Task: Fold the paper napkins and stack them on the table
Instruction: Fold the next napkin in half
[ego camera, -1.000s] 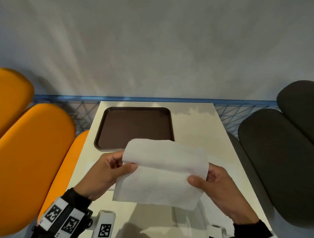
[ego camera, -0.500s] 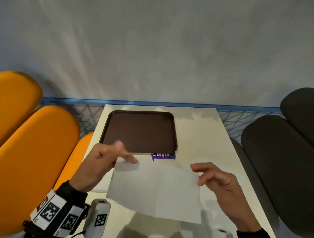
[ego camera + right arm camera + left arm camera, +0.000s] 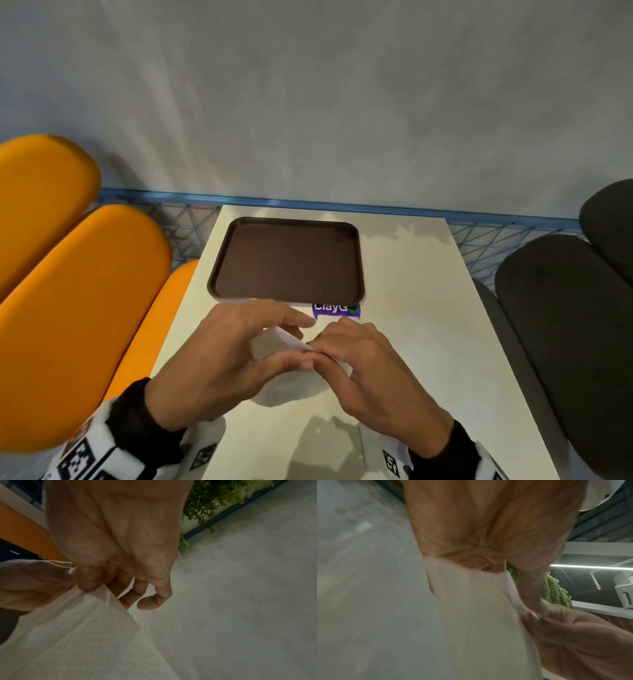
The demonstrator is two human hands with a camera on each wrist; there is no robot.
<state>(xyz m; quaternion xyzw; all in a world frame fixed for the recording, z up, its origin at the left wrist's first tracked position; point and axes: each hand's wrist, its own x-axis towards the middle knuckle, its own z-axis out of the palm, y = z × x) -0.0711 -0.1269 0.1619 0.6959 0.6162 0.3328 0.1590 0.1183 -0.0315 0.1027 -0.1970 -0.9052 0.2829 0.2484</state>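
A grey plastered wall [image 3: 308, 96] rises behind the pale rectangular table [image 3: 428, 308] where we work, with orange padded seats [image 3: 68, 291] to our left and dark grey padded seats [image 3: 565, 308] to our right. A dark brown rectangular plastic tray [image 3: 287, 260] lies at the far left of the table, and a purple sticker with white lettering [image 3: 334, 308] shows just beyond its near edge.

Over the middle of the table our hands meet, thumbs touching. Our left hand [image 3: 236, 359] pinches the white paper napkin [image 3: 281, 346] between thumb and fingers, and our right hand [image 3: 370, 366] pinches the same napkin from the other side. The napkin is bunched between the two hands, its lower part hanging down towards the table; we cannot tell whether it touches the surface. In the right wrist view the embossed sheet [image 3: 82, 628] spreads out below our thumb, the other fingers [image 3: 154, 599] loosely curled beside it. The left wrist view is blurred.
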